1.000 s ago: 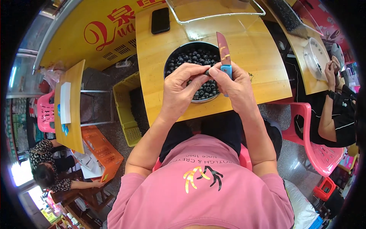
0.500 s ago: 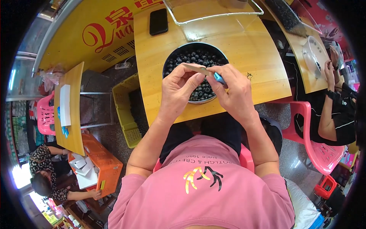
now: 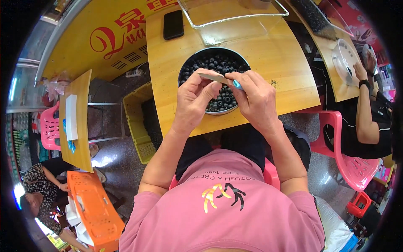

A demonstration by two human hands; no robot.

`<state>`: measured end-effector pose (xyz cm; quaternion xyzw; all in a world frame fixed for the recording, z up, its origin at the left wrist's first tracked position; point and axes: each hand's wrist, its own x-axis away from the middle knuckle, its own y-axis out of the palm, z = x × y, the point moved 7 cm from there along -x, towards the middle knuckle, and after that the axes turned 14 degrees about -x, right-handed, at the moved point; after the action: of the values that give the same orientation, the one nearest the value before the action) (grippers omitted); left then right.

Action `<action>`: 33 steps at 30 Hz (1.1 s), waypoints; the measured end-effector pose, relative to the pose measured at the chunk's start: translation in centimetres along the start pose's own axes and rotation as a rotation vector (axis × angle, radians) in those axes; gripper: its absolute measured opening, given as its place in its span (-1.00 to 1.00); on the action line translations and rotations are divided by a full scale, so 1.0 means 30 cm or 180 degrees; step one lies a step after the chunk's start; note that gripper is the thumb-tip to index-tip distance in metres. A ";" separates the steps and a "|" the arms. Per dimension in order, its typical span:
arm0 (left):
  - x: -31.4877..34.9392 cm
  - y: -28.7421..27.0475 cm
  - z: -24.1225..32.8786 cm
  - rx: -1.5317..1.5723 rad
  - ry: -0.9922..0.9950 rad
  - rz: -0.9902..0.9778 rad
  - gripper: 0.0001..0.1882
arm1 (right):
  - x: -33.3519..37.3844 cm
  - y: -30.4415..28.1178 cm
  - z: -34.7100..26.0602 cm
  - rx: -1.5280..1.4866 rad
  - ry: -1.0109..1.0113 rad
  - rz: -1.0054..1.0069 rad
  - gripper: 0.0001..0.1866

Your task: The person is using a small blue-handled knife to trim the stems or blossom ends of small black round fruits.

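Observation:
My right hand (image 3: pixel 257 95) is closed around the blue handle of a small knife (image 3: pixel 212 77). Its blade points left across the fingertips of my left hand (image 3: pixel 196 94). Thumb and fingers of the left hand are pinched together under the blade; whatever sits between them is hidden. Both hands hover over the near half of a round metal bowl (image 3: pixel 180 76). Inside it lies a heap of small, round, dark pieces (image 3: pixel 226 101), some with ring-shaped openings. The bowl stands close to the near edge of a wooden table (image 3: pixel 285 67).
A black phone (image 3: pixel 174 25) and a white-rimmed clear tray (image 3: pixel 235 19) lie farther back. Left of the table stands a yellow crate (image 3: pixel 138 126). At lower left a person handles an orange crate (image 3: pixel 94 210). Another person works at a white bowl (image 3: pixel 339 63) on the right, beside a pink chair (image 3: pixel 336 138).
My hands and the knife stay over the bowl, the knife shifting slightly left. At lower left, the person has moved and tipped the orange crate. The right-hand person's arm has shifted.

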<state>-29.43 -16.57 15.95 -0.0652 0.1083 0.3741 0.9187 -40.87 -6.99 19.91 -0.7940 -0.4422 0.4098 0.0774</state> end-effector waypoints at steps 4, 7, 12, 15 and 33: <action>0.020 0.005 0.003 0.0499 -0.0126 -0.0269 -0.85 | 0.019 -0.016 0.119 -0.0032 0.0553 0.0358 -0.86; 0.028 -0.005 -0.003 0.0411 -0.0199 -0.0151 -0.83 | 0.024 0.003 0.114 -0.1517 0.1310 0.0261 -0.81; 0.026 -0.002 0.007 -0.0139 0.0145 0.0154 -0.76 | 0.027 0.057 0.067 -0.2483 0.1783 -0.0097 -0.77; 0.036 -0.006 0.030 -0.0174 0.0337 0.0164 -0.75 | 0.034 0.079 0.062 -0.2924 0.1906 0.0050 -0.76; 0.102 -0.359 0.072 -0.3112 0.0279 0.0797 -0.79 | 0.073 0.014 0.230 -0.2635 0.2145 0.0463 -0.75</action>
<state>-19.41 -21.74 17.69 -0.4900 -0.0340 0.4852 0.7234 -44.97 -7.20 13.93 -0.8742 -0.4614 -0.0721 -0.1330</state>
